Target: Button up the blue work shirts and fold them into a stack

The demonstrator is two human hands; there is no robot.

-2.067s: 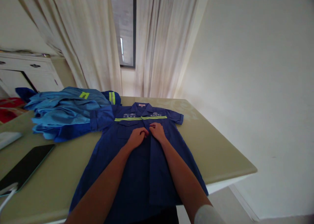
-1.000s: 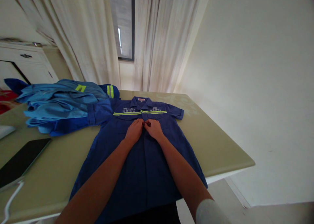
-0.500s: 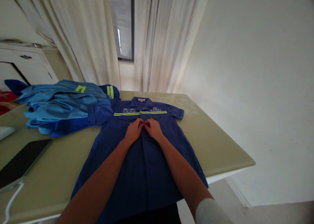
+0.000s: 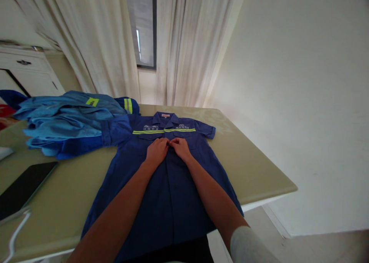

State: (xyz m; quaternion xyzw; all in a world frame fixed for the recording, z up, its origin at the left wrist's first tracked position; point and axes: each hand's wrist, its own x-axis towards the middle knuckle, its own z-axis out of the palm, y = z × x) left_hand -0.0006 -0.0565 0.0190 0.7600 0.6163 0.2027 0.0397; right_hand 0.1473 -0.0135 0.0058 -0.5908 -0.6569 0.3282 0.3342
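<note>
A dark blue short-sleeved work shirt point(image 4: 152, 217) lies spread front side up, its collar pointing away from me. Across its chest run a yellow reflective stripe and white lettering. My left hand point(image 4: 157, 151) and my right hand point(image 4: 180, 147) meet at the front placket, just below the stripe. Both have their fingers pinched on the shirt's front edge, fingertips nearly touching. Whatever small part lies between the fingertips, such as a button, is too small and covered to make out.
A heap of light and dark blue work clothes point(image 4: 66, 120) sits at the left and touches the shirt's sleeve. A dark phone point(image 4: 25, 186) with a white cable point(image 4: 17, 232) lies at the near left of the table point(image 4: 248, 170). Curtains and a wall stand behind and to the right.
My hands stay at the placket, with the left fingers now reaching a little further over toward the right ones. The view has shifted slightly.
</note>
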